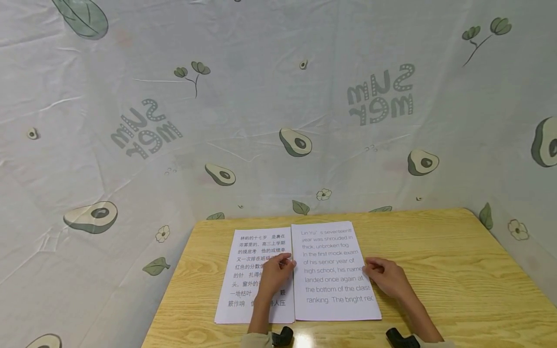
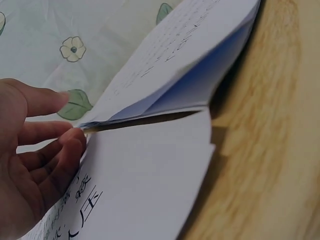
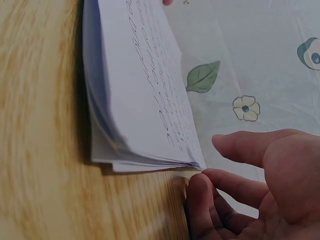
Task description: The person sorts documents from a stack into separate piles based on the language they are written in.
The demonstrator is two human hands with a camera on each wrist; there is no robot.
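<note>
A stack of white sheets with large English print [image 1: 332, 275] lies on the table, its layered edges bulging apart in both wrist views. To its left is a stack with Chinese print [image 1: 237, 280], a narrow gap between them. My left hand [image 1: 276, 274] reaches over the Chinese stack, fingertips at the English stack's left edge. In the left wrist view its thumb [image 2: 47, 101] stands away from the loosely bent fingers. At the opposite edge, my right hand [image 1: 387, 278] has its fingertips against the sheets' side, with the thumb [image 3: 240, 146] lifted apart.
The wooden table [image 1: 457, 270] extends to the right of the papers. Behind it hangs a pale cloth [image 1: 261, 96] printed with avocados, leaves and flowers. Dark wrist-worn devices [image 1: 283, 336] show at the front edge of the head view.
</note>
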